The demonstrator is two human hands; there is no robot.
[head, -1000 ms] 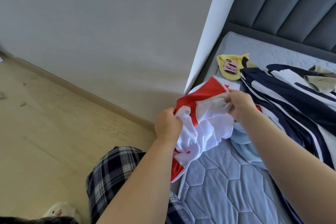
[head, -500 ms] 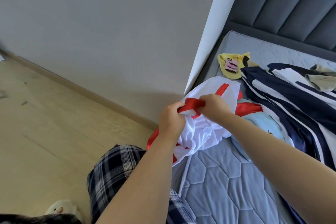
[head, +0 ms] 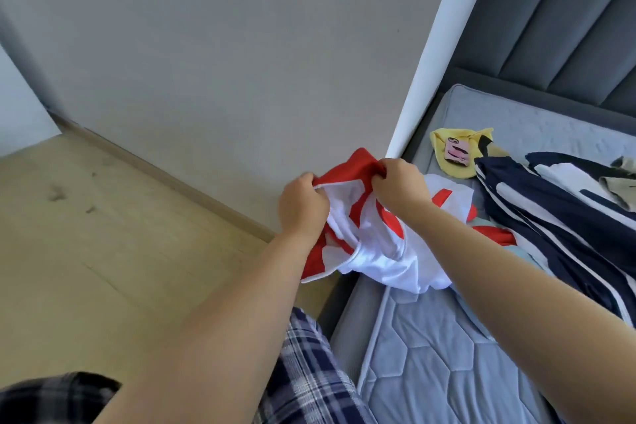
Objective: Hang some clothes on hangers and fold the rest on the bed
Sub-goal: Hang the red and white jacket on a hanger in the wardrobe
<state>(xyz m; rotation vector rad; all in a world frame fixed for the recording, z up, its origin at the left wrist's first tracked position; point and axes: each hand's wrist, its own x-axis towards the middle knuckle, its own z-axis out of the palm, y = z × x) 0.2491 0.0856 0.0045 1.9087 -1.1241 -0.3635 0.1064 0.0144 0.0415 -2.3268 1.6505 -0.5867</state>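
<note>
Both hands pinch one red edge of the red and white jersey: our left hand and right hand sit close together, fingers curled into the cloth with a short gathered span between them. We hold that span level and crosswise above the left edge of the mattress. The right hand is over the mattress and the left hand out past its edge, over the floor. From this grip the jersey's long axis drops down and toward the mattress. Its lower folds rest on the quilted top and a further part trails away to the right. We judge that the coming move turns on drawing the hands apart along this edge, and the right hand has the shorter way inward over the mattress. The cloth looks smooth and slightly shiny, white with red panels. It is bunched and twisted, so we cannot tell whether we hold collar, hem or sleeve. Farther in on the mattress lie a light blue garment, a navy and white striped garment and, toward its head end, a yellow garment.
</note>
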